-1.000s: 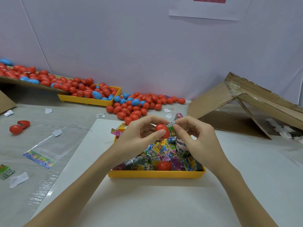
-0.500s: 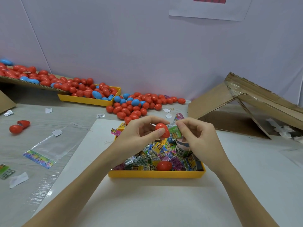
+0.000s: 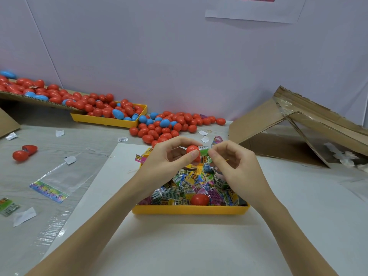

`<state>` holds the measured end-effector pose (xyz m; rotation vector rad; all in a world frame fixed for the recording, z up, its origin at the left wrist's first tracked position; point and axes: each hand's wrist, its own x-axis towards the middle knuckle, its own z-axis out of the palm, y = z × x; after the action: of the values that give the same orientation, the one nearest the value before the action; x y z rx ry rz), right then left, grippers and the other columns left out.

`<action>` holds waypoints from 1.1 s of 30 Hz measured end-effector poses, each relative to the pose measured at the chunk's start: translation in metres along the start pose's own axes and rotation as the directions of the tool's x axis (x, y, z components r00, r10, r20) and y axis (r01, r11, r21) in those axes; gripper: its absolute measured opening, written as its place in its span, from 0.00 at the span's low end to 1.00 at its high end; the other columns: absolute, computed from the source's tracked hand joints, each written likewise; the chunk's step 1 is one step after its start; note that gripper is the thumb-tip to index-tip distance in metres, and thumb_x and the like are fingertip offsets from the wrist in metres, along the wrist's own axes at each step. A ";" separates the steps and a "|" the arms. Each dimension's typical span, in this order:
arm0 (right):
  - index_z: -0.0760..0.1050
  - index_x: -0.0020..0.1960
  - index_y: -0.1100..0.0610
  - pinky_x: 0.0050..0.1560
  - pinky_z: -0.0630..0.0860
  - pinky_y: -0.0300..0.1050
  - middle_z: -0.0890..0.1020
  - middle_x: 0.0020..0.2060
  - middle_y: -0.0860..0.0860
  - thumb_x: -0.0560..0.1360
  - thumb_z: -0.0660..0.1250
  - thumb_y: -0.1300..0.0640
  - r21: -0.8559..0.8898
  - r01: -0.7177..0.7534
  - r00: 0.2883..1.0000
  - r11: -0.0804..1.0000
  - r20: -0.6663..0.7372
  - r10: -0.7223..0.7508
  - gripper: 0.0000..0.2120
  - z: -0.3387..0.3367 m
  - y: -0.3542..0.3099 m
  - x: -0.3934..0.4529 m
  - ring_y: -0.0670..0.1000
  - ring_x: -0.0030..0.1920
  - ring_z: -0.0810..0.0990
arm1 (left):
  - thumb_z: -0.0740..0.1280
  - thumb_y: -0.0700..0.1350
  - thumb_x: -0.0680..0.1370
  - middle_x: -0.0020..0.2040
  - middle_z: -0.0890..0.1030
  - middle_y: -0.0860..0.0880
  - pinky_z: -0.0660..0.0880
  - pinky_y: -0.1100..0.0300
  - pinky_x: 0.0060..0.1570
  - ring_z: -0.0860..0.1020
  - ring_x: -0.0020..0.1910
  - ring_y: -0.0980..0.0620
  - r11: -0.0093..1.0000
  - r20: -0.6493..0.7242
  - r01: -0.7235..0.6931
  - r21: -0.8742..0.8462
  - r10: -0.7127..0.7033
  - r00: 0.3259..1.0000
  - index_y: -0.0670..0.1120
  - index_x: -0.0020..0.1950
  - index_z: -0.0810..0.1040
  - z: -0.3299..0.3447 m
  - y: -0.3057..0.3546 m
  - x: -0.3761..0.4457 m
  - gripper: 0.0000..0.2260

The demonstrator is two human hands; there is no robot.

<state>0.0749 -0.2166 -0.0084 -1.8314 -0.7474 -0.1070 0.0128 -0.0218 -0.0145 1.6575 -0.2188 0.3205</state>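
You have two yellow trays: the far tray (image 3: 105,121) on the left holds red and blue eggs, and the near tray (image 3: 189,209) holds packets and one whole red egg (image 3: 199,199). A white sheet (image 3: 179,246) covers the table, with a pale wall (image 3: 179,56) behind. Above the near tray, your left hand (image 3: 169,158) grips a red egg shell (image 3: 192,150). Your right hand (image 3: 235,166) pinches a green packet (image 3: 205,152) against it.

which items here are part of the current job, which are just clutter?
In hand: left hand holds red egg shell; right hand pinches green packet; yellow tray of packets below.
Lying about: clear bag, open red egg at left, torn cardboard box, far egg pile.
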 end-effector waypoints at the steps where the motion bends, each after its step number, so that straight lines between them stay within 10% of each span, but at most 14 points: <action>1: 0.80 0.50 0.53 0.45 0.82 0.44 0.83 0.39 0.44 0.79 0.71 0.53 0.011 0.004 1.000 1.000 -0.023 -0.004 0.03 0.000 -0.001 0.000 0.47 0.42 0.84 | 0.71 0.45 0.80 0.50 0.87 0.50 0.79 0.65 0.52 0.86 0.52 0.51 1.000 0.001 0.001 0.001 -0.001 1.000 0.48 0.61 0.83 0.000 0.000 0.000 0.10; 22: 0.84 0.53 0.51 0.42 0.81 0.37 0.88 0.44 0.48 0.72 0.71 0.41 0.273 -0.288 0.957 0.918 0.040 0.288 0.16 0.002 -0.003 -0.001 0.46 0.45 0.87 | 0.75 0.44 0.78 0.49 0.87 0.52 0.80 0.65 0.49 0.85 0.50 0.53 0.997 -0.099 -0.027 0.073 0.034 0.995 0.48 0.58 0.83 0.006 -0.007 0.001 0.09; 33: 0.86 0.49 0.54 0.46 0.81 0.36 0.88 0.42 0.51 0.76 0.75 0.50 0.292 -0.284 0.959 0.913 0.078 0.273 0.08 0.005 -0.001 -0.004 0.48 0.46 0.87 | 0.75 0.45 0.76 0.52 0.87 0.51 0.80 0.63 0.52 0.85 0.53 0.52 0.999 -0.106 -0.041 0.002 0.041 0.994 0.48 0.59 0.83 0.007 -0.010 0.000 0.11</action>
<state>0.0697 -0.2141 -0.0107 -1.6293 -0.4878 0.2170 0.0164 -0.0279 -0.0242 1.6324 -0.1736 0.4383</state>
